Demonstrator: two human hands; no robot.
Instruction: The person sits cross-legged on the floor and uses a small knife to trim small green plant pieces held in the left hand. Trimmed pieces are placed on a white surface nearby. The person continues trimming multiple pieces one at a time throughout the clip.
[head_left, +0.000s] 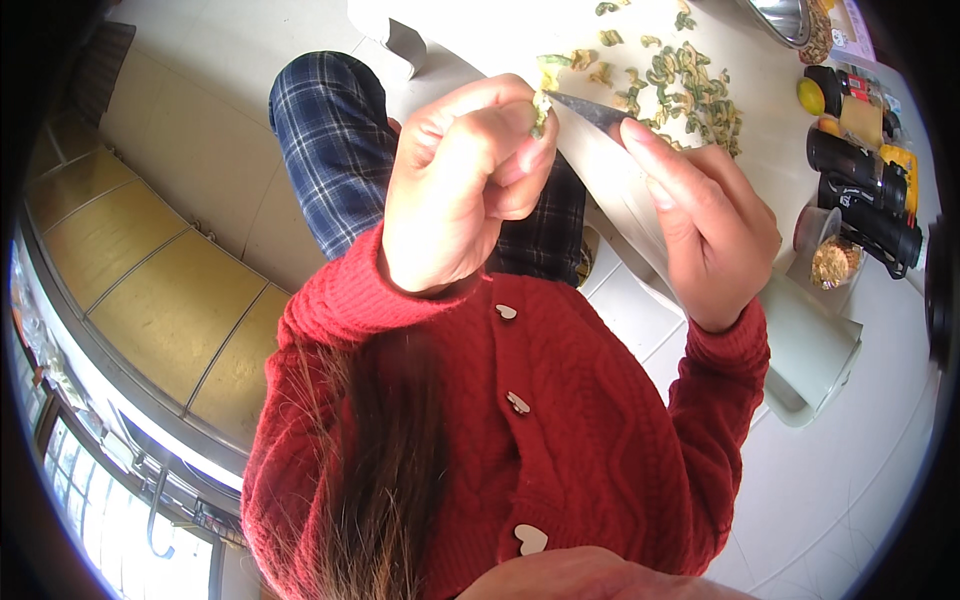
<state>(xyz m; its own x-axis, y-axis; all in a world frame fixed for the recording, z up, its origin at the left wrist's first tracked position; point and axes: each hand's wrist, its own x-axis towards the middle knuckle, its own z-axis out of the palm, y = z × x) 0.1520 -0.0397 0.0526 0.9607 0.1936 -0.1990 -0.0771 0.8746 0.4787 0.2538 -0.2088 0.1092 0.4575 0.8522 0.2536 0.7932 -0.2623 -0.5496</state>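
Observation:
My left hand (469, 176) pinches a small green-and-yellow dried piece (541, 105) between thumb and fingers, raised near the table edge. From the right, my right hand (712, 217) grips a dark, pointed metal tool (589, 110); its tip meets or nearly meets the piece. Whether the tool is a blade or tweezers cannot be told, as the fingers cover its rear part. Beyond both hands, many curled green and tan dried pieces (686, 86) lie scattered on the white table (510, 26).
A metal bowl (784, 19) stands at the far right of the table. Black bottles (855, 161), a yellow-green round item (810, 96) and a clear container (832, 259) line the right side. Below is a pale green bin (814, 352). My plaid-covered knee (326, 135) is beside the table.

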